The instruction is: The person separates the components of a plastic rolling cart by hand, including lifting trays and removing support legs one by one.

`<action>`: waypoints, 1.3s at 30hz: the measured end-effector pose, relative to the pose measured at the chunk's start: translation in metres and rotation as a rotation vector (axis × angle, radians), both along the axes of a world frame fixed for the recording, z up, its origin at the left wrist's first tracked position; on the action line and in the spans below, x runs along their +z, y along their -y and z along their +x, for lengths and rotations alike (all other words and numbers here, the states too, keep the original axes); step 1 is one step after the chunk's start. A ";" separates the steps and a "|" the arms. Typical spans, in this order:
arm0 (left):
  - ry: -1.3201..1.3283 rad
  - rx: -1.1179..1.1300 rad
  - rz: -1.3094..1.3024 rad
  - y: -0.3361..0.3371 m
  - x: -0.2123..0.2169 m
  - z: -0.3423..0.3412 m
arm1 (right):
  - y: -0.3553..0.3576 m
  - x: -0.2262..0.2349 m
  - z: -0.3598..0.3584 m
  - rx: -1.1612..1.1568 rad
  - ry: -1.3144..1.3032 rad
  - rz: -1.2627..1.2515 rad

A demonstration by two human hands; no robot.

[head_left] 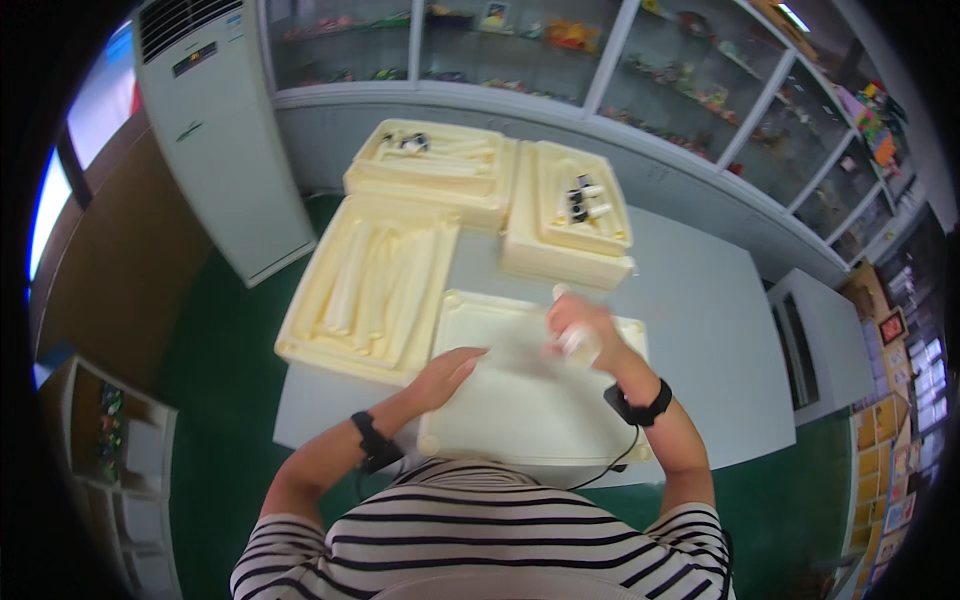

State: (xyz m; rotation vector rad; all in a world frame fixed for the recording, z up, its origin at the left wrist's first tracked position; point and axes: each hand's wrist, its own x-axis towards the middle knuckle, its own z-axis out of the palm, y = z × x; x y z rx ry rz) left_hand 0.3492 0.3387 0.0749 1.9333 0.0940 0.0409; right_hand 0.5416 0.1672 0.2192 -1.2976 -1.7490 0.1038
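Note:
A cream rectangular panel [500, 410] with round corner sockets lies on the table before me. My left hand [447, 378] rests at its left side, fingers stretched out and holding nothing. Over the panel's right part, my right hand [584, 330] is closed round a white cylindrical object [580, 347], blurred by motion. One end of that object pokes out beyond the fingers; its exact kind cannot be made out.
On the grey table [700, 330], a cream tray of long white tubes [365, 280] stands left of the panel. Behind are a tray with tubes and dark pieces [430, 160] and stacked trays with black-and-white parts [585, 200]. A tall air conditioner [215, 130] and glass cabinets [510, 50] stand beyond.

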 end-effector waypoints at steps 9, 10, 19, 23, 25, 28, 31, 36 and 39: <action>-0.075 0.304 -0.105 -0.039 0.062 0.016 | -0.029 -0.050 -0.103 0.056 0.471 -0.116; 0.009 0.469 0.142 -0.059 0.064 0.018 | -0.026 -0.045 -0.102 -0.061 0.468 -0.115; -0.361 0.574 0.586 -0.195 -0.017 0.038 | 0.087 -0.110 -0.041 -0.530 0.053 -0.592; -0.256 0.447 0.930 -0.145 -0.034 0.049 | 0.171 -0.139 -0.021 -0.816 -0.119 -0.635; 0.209 0.291 0.978 -0.100 -0.021 0.051 | 0.221 -0.176 -0.009 -1.082 -0.127 -0.604; -0.068 0.167 0.864 -0.064 -0.024 0.030 | 0.254 -0.217 0.015 -1.475 -0.190 -0.617; -0.398 0.221 0.680 -0.034 -0.028 0.045 | 0.278 -0.258 0.036 -1.567 -0.525 -0.707; -0.190 0.451 0.556 -0.053 -0.100 0.054 | 0.255 -0.231 0.037 -1.382 -0.733 -0.665; -0.199 0.340 0.532 -0.047 -0.066 0.064 | 0.258 -0.224 0.027 -1.422 -0.687 -0.490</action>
